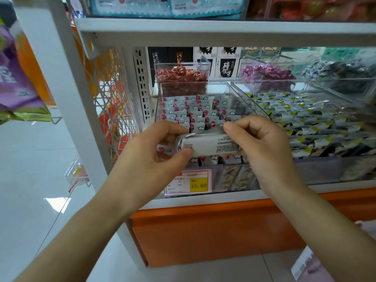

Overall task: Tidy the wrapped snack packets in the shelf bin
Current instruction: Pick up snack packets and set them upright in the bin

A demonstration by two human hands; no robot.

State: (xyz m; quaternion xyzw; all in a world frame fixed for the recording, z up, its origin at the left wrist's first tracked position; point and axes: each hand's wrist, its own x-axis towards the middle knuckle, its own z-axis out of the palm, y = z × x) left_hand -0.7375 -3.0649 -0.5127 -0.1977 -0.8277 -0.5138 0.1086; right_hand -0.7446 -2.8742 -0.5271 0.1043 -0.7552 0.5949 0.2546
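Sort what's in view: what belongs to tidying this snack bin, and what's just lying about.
Job in hand: left hand, right hand, held silver packets, rows of silver packets, clear bin.

Lying about: red candies, purple candies, yellow-cornered packets, price label, hanging purple bag.
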